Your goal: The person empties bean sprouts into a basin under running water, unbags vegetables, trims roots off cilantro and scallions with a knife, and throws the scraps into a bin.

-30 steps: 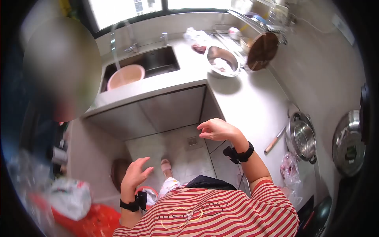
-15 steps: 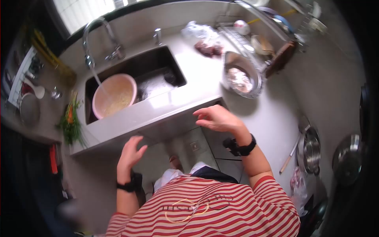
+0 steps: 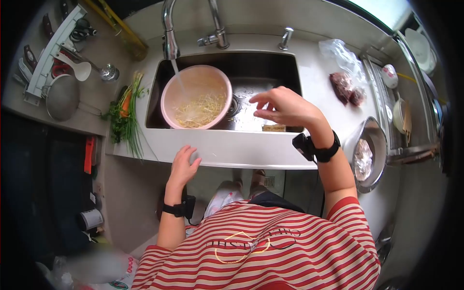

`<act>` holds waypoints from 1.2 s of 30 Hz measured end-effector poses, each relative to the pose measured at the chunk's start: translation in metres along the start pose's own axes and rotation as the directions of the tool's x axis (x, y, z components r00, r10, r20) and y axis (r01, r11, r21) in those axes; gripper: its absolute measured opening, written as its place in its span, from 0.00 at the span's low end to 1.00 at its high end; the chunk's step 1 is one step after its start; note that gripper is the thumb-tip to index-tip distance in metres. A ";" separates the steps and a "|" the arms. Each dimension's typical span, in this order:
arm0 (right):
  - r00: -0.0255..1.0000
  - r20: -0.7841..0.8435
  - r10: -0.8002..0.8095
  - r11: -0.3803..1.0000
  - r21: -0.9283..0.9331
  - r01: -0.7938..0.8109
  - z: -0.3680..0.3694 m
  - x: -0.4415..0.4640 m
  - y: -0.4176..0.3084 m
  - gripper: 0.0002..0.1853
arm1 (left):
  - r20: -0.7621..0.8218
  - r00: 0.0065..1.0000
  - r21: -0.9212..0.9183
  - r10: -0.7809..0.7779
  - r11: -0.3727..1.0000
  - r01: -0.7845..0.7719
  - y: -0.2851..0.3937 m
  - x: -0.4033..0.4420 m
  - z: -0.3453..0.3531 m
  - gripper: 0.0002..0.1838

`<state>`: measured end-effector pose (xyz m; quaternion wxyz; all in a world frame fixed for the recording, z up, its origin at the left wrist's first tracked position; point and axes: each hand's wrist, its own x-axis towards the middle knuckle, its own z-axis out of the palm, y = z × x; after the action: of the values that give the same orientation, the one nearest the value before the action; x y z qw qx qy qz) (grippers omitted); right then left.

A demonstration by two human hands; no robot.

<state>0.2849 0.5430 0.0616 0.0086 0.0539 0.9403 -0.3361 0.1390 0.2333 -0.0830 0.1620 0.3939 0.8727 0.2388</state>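
A pink basin point(image 3: 224, 87) tilts slightly in the left part of the sink point(image 3: 261, 60), with bean sprouts point(image 3: 199, 113) lying in it. Water runs from the faucet point(image 3: 170, 44) into the basin. My left hand point(image 3: 183, 164) is at the counter's front edge below the basin, fingers apart and holding nothing. Over the right part of the sink hovers my right hand point(image 3: 285, 107), empty, its fingers loosely curved and apart. Just beneath it a small yellowish block point(image 3: 274, 128) rests at the sink's front wall.
Green onions and a carrot point(image 3: 126, 104) lie left of the sink. To the right are bagged dark red meat point(image 3: 342, 88), a metal bowl point(image 3: 380, 145) with a wrapped pale item, and a dish rack point(image 3: 411, 152). A knife holder point(image 3: 53, 53) and a strainer point(image 3: 63, 98) hang at left.
My view has turned toward the sink, which now lies straight ahead. Both hands have come closer to it, the right one now over the sink opening. Water still runs into the basin.
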 end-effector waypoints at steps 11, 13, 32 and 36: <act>0.971 -0.237 0.043 0.942 -0.315 -0.118 0.034 0.204 0.043 0.23 | -0.359 0.929 0.009 0.088 0.996 -0.091 -0.083 0.029 0.003 0.21; 0.967 -0.251 0.044 0.892 -0.425 -0.151 0.034 0.238 0.044 0.28 | -0.391 0.909 0.088 0.146 0.989 -0.121 -0.110 0.041 -0.007 0.23; 0.899 -0.303 -0.317 0.686 -0.727 -0.003 0.041 0.319 0.076 0.17 | -0.489 0.863 -0.222 0.128 0.939 -0.264 -0.129 0.035 -0.046 0.05; 0.948 -0.178 -0.265 0.621 -0.783 0.026 0.042 0.327 0.091 0.30 | -0.380 0.909 -0.238 0.170 0.932 -0.274 -0.118 0.052 -0.027 0.05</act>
<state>-0.0313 0.6183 -0.0455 -0.1279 0.0143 0.9856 0.1098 0.0213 0.1976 -0.1296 0.0293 0.4145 0.7926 0.4462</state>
